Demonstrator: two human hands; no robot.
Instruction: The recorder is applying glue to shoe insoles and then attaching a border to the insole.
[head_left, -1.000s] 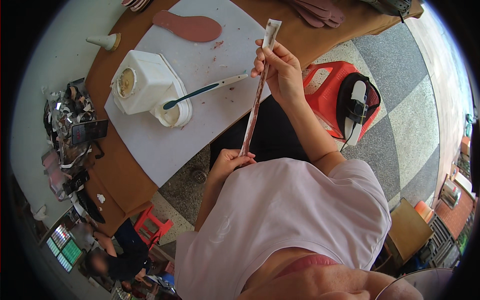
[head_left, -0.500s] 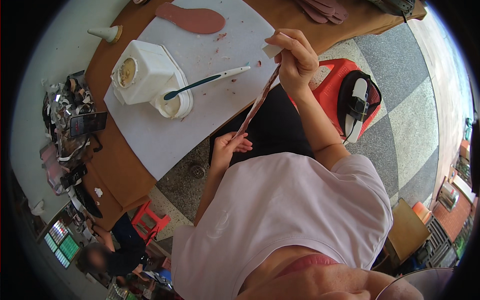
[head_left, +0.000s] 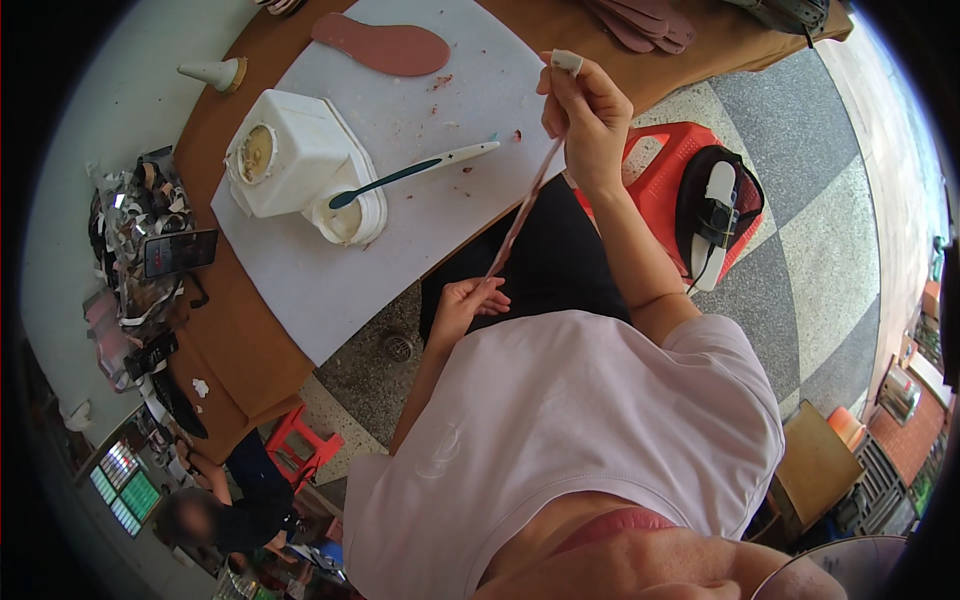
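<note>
A thin pinkish-brown piece point(head_left: 522, 215), seen almost edge-on, slants between my hands; whether it is an insole like the one on the table I cannot tell. My left hand point(head_left: 466, 308) grips its lower end, fingers together in front of my lap. My right hand point(head_left: 595, 115) is closed at its upper end, above the table edge. A small whitish piece point(head_left: 566, 63) sticks out at my right fingertips. On the white board point(head_left: 400, 240), left of my right hand, a dark-green and white brush point(head_left: 425, 168) lies across a small white tub point(head_left: 350, 217).
A pink insole point(head_left: 381, 45) lies at the board's far side. Beside the tub stands a white container point(head_left: 295, 150); left of it is a white cone point(head_left: 215, 73). A phone point(head_left: 180, 253) leans near scraps. A red stool point(head_left: 655, 185) stands right. Another person point(head_left: 235, 515) is lower left.
My right hand has turned and risen slightly, bringing the whitish piece up above the fingers. The pinkish-brown piece has turned and now looks paler. My left hand has shifted slightly.
</note>
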